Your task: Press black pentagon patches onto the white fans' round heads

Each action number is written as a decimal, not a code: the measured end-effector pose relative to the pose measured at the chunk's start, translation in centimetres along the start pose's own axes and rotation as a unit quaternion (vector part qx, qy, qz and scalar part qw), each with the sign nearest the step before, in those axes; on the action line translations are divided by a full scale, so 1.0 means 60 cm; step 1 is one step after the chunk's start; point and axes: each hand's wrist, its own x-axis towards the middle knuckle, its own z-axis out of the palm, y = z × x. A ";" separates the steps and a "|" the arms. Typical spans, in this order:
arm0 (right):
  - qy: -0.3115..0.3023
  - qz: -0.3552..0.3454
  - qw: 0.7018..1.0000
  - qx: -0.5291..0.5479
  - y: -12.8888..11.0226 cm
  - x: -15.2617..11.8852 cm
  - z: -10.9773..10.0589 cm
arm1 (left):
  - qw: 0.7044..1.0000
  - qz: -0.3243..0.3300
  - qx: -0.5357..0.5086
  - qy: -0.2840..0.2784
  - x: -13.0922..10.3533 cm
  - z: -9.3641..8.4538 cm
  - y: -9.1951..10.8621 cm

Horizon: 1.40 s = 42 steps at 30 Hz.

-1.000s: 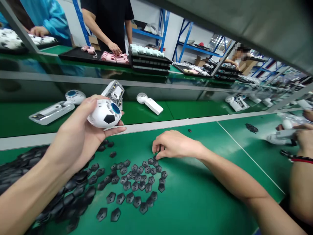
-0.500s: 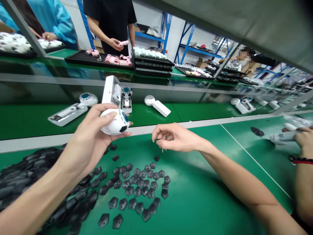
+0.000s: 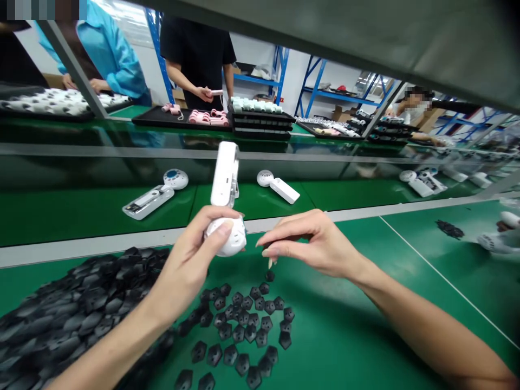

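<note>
White round-headed device (image 3: 223, 187) — smooth, slim-bodied — sits gripped in the left hand (image 3: 193, 260), right hand (image 3: 320, 246) loosely pinched, contents unclear.

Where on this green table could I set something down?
There's bare tabletop right of the loose black pieces, below the right forearm, and another patch between that forearm and the white line. It's crowded at left, where the black pile spreads beneath the left forearm.
</note>
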 end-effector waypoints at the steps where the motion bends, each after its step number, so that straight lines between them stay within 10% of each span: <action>1: 0.015 0.008 1.000 0.007 -0.002 -0.001 0.004 | 1.000 0.001 0.015 -0.008 -0.003 0.003 -0.002; 23: 0.125 0.102 0.971 0.177 0.023 0.000 0.068 | 0.980 0.094 0.166 0.050 -0.020 0.031 -0.009; 32: -0.042 0.079 0.995 0.044 -0.017 -0.008 0.019 | 0.985 0.108 0.119 0.060 -0.009 0.025 -0.009; 35: -0.003 0.078 0.997 0.015 -0.014 0.006 0.001 | 0.985 0.113 0.117 0.058 -0.013 0.032 -0.003; 42: -0.108 0.094 0.977 0.155 0.027 0.022 0.032 | 0.983 0.148 0.103 0.037 -0.026 0.049 0.007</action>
